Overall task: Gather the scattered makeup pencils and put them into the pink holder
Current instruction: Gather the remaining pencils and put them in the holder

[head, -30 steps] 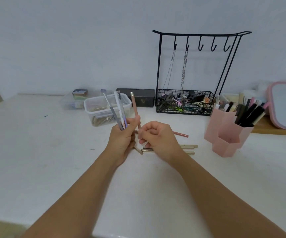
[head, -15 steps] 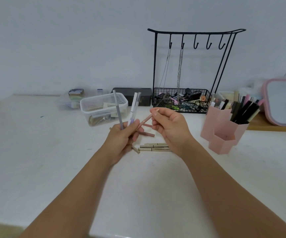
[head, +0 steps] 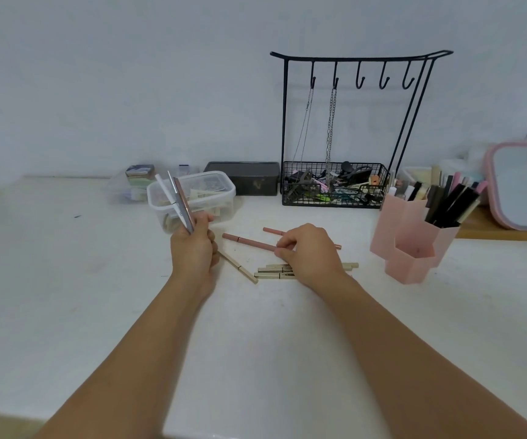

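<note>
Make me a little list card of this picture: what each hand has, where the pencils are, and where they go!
left hand: shut on a bunch of held pencils, pointing up
right hand: pinching a pink pencil lying on the table
other pink pencil: on the table, behind the right hand
gold pencils: lying on the table, partly under the right hand
pink holder: to the right, front cup looks empty, back cups hold pencils
done yet: no
</note>
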Available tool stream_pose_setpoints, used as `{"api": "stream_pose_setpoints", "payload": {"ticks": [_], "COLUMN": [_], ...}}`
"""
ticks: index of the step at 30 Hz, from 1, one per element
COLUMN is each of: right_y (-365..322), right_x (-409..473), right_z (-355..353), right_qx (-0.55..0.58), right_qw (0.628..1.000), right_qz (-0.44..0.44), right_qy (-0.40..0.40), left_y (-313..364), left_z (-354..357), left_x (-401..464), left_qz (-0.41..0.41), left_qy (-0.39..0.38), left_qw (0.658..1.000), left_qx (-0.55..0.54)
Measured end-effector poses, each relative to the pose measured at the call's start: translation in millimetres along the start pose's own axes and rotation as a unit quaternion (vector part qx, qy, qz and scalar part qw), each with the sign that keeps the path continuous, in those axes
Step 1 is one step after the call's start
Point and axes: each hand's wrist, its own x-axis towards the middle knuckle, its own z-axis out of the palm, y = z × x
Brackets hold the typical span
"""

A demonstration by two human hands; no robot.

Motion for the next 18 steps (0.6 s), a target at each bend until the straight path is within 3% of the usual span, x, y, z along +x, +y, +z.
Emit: {"api": "stream_pose_setpoints", "payload": {"ticks": [4, 7, 10, 14, 16, 18], "right_y": [0.2, -6.9, -20.3, -40.6, -49.2, -53.8], "right_x": [-2.2, -6.4, -12.8, -26.4, -34.8, -39.6], "right_z": [-4.1, -13.1, -18.9, -5.2, 6.2, 16.3], "right_qx": [0.102, 0.264, 0.467, 0.677, 0.699, 0.7], "right_qw": [0.994, 0.961, 0.879, 0.714, 0.679, 0.671], "right_qz": [0.003, 0.042, 0.093, 0.134, 0.149, 0.159], "right_qy": [0.043, 0.069, 0.013, -0.117, -0.165, -0.187], "left_y": [2.8, 4.0, 3.1, 3.6, 3.4, 3.1], "left_z": [-1.2, -0.6, 3.5, 9.6, 10.4, 10.0], "left_x": [-1.2, -1.4, -4.8, -13.8, -17.6, -20.8], "left_qz": [-0.021, -0.034, -0.041, -0.063, -0.047, -0.024], "left_qy": [0.011, -0.01, -0.068, -0.149, -0.168, -0.168], "left_qw": [0.999, 0.999, 0.995, 0.981, 0.98, 0.983], "left_qx": [-0.029, -0.039, -0.059, -0.102, -0.093, -0.073]}}
